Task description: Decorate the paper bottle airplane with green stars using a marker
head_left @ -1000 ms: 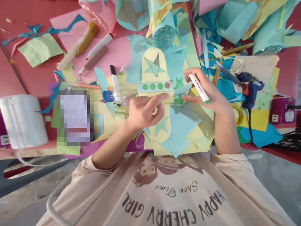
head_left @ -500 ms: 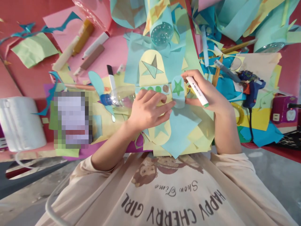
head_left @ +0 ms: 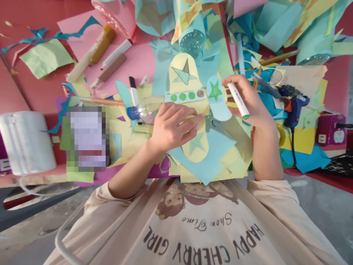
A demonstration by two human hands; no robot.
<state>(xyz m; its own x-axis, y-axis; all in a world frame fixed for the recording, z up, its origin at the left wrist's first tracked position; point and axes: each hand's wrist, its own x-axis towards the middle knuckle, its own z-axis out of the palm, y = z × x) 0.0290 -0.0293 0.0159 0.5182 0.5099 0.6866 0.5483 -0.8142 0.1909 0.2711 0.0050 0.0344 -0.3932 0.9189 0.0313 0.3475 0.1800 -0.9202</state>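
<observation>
A clear plastic bottle made into a toy plane [head_left: 147, 111] lies in the middle, dressed in yellow paper, with a blue cap and pale blue propeller blades at its left end. Its yellow paper wing [head_left: 183, 73] bears a star, and green dots and a brown one run along a blue strip. My left hand [head_left: 175, 125] is closed over its body, palm down. At its right end stands a pale blue paper tail piece [head_left: 216, 97] with a green star. Just right of that, my right hand [head_left: 249, 99] holds a white marker [head_left: 237, 99] with a green end.
Several markers [head_left: 111, 70] lie on pink paper at the back left. A phone [head_left: 88, 138] and a white pouch [head_left: 27, 143] are on the left. On the right are a blue glue gun [head_left: 296, 110] and a purple power socket [head_left: 331, 129]. Paper-covered bottles [head_left: 191, 36] stand behind.
My right hand has drawn slightly right and up from the tail piece, with the marker. My left fingertips have come off the tail piece, whose lower part now shows more.
</observation>
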